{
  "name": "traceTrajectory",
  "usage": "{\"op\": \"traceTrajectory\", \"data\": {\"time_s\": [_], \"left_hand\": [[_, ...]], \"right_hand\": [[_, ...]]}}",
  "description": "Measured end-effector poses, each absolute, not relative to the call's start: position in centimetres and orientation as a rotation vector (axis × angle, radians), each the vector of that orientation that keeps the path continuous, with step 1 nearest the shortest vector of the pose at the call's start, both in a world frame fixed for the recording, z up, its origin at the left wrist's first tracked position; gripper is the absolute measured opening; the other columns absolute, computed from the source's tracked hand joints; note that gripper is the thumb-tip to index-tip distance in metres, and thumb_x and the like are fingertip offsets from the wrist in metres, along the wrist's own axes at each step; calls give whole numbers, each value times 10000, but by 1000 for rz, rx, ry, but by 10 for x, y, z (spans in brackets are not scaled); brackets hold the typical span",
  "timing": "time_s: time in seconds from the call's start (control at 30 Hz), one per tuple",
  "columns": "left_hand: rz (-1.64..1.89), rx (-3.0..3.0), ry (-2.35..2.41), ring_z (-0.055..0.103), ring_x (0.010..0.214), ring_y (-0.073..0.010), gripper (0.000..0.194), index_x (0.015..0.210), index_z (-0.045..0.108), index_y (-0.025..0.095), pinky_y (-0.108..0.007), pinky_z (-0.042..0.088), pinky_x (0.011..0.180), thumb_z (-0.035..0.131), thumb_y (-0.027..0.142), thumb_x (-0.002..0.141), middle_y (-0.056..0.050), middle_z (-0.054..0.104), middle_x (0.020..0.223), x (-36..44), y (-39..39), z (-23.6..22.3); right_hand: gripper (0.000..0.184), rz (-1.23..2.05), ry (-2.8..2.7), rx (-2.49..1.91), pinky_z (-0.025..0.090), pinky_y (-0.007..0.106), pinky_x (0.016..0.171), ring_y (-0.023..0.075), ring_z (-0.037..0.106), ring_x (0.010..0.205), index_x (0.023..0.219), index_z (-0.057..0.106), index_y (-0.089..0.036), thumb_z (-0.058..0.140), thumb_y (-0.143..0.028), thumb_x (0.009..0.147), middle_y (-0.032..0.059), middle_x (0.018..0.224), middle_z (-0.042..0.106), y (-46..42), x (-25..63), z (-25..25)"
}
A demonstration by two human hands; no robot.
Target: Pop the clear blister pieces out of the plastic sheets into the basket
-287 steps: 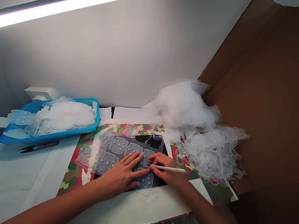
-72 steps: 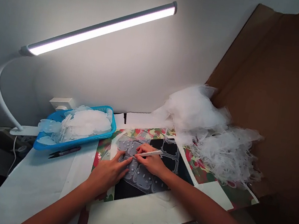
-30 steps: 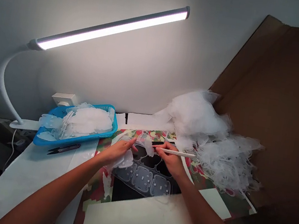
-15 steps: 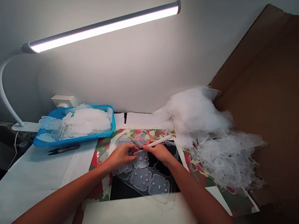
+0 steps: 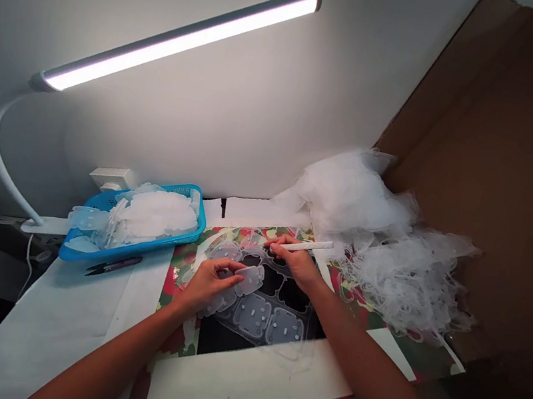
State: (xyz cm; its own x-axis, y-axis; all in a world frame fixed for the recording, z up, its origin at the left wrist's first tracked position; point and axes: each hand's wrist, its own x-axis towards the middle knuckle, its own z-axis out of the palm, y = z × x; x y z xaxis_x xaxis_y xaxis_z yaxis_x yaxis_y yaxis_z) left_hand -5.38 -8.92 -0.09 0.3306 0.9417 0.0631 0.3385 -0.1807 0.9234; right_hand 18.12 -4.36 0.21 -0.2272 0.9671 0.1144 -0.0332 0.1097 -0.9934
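My left hand (image 5: 209,285) grips a translucent moulded piece (image 5: 249,280) with rounded corners, lifted from a clear plastic sheet (image 5: 253,315). That sheet has rounded square shapes with small raised pegs. It lies over a black panel (image 5: 294,296) on a camouflage-patterned mat (image 5: 179,266). My right hand (image 5: 294,261) sits further back above the sheet, pinching a slim white pen-like tool (image 5: 307,246). Its fine tip is hidden near my fingers.
A blue tray (image 5: 157,248) heaped with translucent cut pieces stands to the left, with black thread snips (image 5: 114,266) in front. A large pile of white plastic offcuts (image 5: 362,201) rises against a cardboard wall (image 5: 485,160). A white desk lamp (image 5: 181,37) arches overhead.
My right hand has moved back and away from my left, and the white tool now points right. The translucent piece has come further up from the sheet in my left hand.
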Motion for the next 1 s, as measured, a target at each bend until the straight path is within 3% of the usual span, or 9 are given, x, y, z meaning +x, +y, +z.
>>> {"op": "traceTrajectory", "data": {"time_s": [0.1, 0.27, 0.43, 0.8, 1.0], "left_hand": [[850, 1688, 1168, 663, 808, -183, 256, 974, 755, 193, -234, 500, 675, 665, 381, 825, -38, 749, 921, -53, -90, 0], [813, 1645, 1152, 664, 806, -185, 311, 1044, 736, 192, -244, 505, 677, 646, 402, 833, -42, 742, 943, -56, -89, -2], [723, 1723, 1134, 656, 890, -200, 384, 1140, 701, 209, -269, 498, 775, 694, 341, 780, -25, 733, 961, -61, -86, -6], [694, 1630, 1112, 662, 886, -195, 306, 1056, 728, 190, -277, 488, 799, 674, 295, 774, -32, 748, 964, -57, -93, 0], [752, 1760, 1246, 602, 682, -154, 281, 820, 711, 151, -235, 439, 625, 575, 397, 838, -11, 689, 734, -61, -87, 11]], "right_hand": [[265, 1542, -1522, -848, 413, 361, 942, 217, 605, 1054, 676, 540, -194, 708, -367, 785, 59, 1075, 697, -58, 186, 11], [334, 1565, -1605, -966, 451, 294, 714, 171, 622, 792, 696, 530, -181, 741, -434, 754, 58, 964, 724, -69, 184, 3], [359, 1564, -1520, -983, 481, 307, 736, 172, 636, 784, 715, 505, -190, 749, -452, 740, 58, 936, 733, -68, 183, -2], [366, 1673, -1404, -919, 537, 324, 768, 164, 674, 792, 715, 505, -187, 784, -424, 731, 37, 892, 722, -66, 188, -9], [361, 1770, -1351, -861, 541, 305, 673, 179, 695, 778, 730, 493, -192, 764, -430, 753, 79, 1006, 729, -73, 181, -1]]}}
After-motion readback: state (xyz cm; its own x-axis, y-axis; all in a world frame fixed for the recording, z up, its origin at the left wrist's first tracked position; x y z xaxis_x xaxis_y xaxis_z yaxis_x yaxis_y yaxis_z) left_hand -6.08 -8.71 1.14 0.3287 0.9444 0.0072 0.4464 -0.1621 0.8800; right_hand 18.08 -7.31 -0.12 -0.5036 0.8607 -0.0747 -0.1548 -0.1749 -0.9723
